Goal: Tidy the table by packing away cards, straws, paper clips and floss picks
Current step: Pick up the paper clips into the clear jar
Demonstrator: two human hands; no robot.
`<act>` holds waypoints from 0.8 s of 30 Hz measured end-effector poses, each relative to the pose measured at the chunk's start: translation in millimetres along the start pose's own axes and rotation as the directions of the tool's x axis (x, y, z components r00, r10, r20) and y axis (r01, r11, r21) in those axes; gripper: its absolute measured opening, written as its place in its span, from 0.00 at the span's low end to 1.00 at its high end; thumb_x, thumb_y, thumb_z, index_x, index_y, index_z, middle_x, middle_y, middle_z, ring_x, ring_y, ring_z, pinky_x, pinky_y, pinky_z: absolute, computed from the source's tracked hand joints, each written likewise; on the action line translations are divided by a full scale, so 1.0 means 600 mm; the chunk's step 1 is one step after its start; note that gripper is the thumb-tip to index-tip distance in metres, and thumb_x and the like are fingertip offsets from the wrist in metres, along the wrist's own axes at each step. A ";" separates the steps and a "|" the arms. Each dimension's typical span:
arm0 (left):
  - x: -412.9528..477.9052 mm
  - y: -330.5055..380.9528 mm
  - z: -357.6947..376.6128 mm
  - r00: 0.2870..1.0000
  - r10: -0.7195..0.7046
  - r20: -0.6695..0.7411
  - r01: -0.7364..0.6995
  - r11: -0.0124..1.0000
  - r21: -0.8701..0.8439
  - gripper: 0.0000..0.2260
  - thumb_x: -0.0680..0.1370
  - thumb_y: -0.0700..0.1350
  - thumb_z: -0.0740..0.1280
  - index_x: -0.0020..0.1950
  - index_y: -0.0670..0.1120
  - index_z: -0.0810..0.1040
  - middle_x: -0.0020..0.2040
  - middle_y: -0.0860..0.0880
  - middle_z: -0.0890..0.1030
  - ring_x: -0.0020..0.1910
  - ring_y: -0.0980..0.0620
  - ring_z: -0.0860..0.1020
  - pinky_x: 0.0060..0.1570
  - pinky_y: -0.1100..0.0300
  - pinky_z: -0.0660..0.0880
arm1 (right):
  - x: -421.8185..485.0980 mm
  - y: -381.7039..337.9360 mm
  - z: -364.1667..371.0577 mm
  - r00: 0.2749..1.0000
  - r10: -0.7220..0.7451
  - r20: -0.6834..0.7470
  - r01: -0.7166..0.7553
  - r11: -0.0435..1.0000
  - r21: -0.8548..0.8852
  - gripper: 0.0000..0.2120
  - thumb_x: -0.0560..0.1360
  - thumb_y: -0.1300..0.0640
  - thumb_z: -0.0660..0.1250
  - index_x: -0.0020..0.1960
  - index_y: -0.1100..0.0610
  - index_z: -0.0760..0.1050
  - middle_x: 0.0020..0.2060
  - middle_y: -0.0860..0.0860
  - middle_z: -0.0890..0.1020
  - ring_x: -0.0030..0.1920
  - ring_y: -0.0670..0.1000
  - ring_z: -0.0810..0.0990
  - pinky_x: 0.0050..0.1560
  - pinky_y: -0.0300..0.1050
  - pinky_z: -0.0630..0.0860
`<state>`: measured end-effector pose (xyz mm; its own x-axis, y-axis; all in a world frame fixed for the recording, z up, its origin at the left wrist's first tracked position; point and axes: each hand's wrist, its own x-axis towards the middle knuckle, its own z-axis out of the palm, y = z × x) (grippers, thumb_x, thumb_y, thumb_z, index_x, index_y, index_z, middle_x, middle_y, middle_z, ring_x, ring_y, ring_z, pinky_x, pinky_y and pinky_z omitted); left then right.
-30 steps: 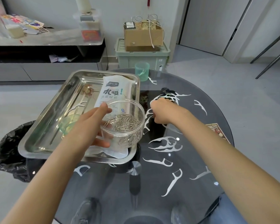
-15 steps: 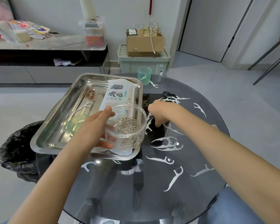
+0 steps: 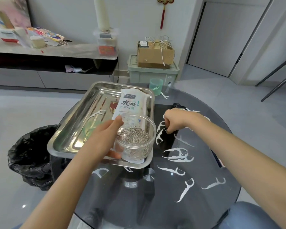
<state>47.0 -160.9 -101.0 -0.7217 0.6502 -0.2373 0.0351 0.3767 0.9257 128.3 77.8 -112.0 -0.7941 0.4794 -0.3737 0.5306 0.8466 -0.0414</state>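
Over the near right corner of a steel tray [image 3: 68, 144], gripped a clear bowl [image 3: 143, 146] with the left hand [image 3: 104, 141], thumb hooked at the rim and fingers curled round the wall below. Could not tell whether rested the bowl on the tray or held it just clear. Kept a heap of paper clips [image 3: 134, 135] inside the bowl. Beyond the left thumb, left a straw packet [image 3: 130, 103] lying lengthwise in the tray, its near end under the bowl. Beyond the left hand and left of the packet, left one floss pick [image 3: 97, 114] on the tray floor. To the right of the bowl, lowered the right hand [image 3: 177, 119] to the dark glass table [image 3: 139, 204], knuckles up and fingers curled under, fingertips down among white picks. Could not tell whether pinched anything there. Between the two forearms and nearer than the right hand, saw more floss picks [image 3: 186, 189] scattered singly and in small tangles on the glass. Beyond the right hand, at the far table edge, noted a green cup [image 3: 156, 86] with another pick just beside it. Left of the left forearm, off the table, noted a bin [image 3: 31, 154] lined with a black bag.
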 end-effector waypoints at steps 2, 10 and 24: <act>0.003 0.000 0.000 1.000 -0.007 -0.004 0.007 1.000 -0.009 0.21 0.78 0.62 0.56 0.63 0.51 0.75 0.54 0.48 0.77 0.32 0.46 0.80 0.38 0.52 0.81 | 0.006 -0.003 -0.001 0.999 0.011 0.036 -0.011 1.000 -0.008 0.07 0.68 0.60 0.69 0.43 0.63 0.79 0.34 0.54 0.80 0.35 0.53 0.76 0.39 0.45 0.78; 0.012 0.003 0.011 1.000 0.007 -0.016 -0.008 1.000 -0.017 0.19 0.79 0.60 0.56 0.63 0.51 0.75 0.51 0.49 0.77 0.28 0.51 0.80 0.32 0.57 0.77 | -0.002 -0.020 -0.001 0.999 0.010 0.038 -0.005 0.991 -0.133 0.16 0.69 0.59 0.70 0.30 0.59 0.64 0.28 0.52 0.68 0.27 0.52 0.65 0.25 0.39 0.63; 0.017 0.009 0.020 1.000 0.004 -0.016 -0.004 1.000 0.001 0.20 0.80 0.59 0.56 0.64 0.50 0.75 0.50 0.51 0.76 0.25 0.57 0.78 0.27 0.62 0.75 | -0.001 -0.023 0.017 0.997 -0.074 -0.036 0.062 0.964 -0.259 0.13 0.69 0.61 0.69 0.33 0.59 0.65 0.31 0.52 0.69 0.31 0.52 0.69 0.26 0.41 0.65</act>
<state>48.2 -144.5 -101.9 -0.7325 0.6411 -0.2289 0.0383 0.3746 0.9264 124.3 63.4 -120.5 -0.8415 0.4233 -0.3358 0.3852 0.9058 0.1766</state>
